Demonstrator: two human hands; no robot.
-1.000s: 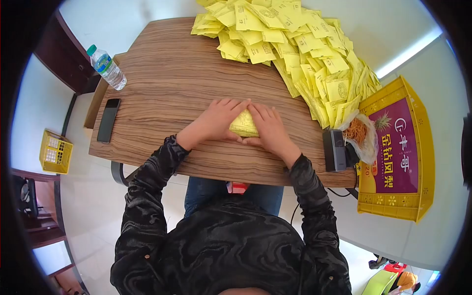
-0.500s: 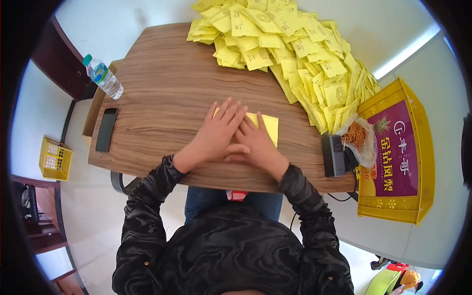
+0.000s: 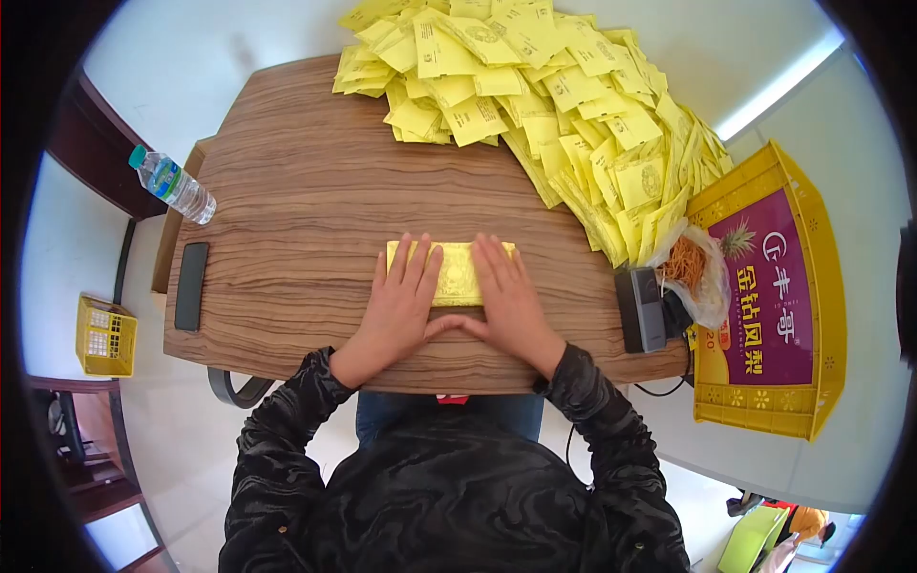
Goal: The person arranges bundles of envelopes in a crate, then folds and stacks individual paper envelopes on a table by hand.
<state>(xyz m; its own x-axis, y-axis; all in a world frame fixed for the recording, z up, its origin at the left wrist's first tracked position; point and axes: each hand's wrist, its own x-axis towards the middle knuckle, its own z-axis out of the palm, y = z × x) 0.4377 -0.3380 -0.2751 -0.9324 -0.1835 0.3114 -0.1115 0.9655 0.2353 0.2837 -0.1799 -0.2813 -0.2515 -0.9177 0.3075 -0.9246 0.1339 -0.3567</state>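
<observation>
A yellow printed paper packet point(image 3: 458, 275) lies flat on the wooden table point(image 3: 287, 191), near its front edge. My left hand point(image 3: 399, 296) rests on the packet's left part, palm down with fingers stretched out. On its right part lies my right hand point(image 3: 508, 301), also flat with fingers extended. The thumbs meet just below the packet's near edge. Between the hands the packet's middle shows its printed pattern. Parts of it under the fingers are hidden.
A big heap of yellow packets point(image 3: 564, 105) covers the back right. At right are a black box-shaped device point(image 3: 640, 307), a plastic bag of rubber bands point(image 3: 702, 272) and a yellow crate point(image 3: 812, 286). A water bottle point(image 3: 174, 185) and a phone point(image 3: 191, 286) lie at left.
My hands were overlapped on the yellow paper; now they have spread apart to its left and right sides. The paper now appears as a wide, low packet with print showing.
</observation>
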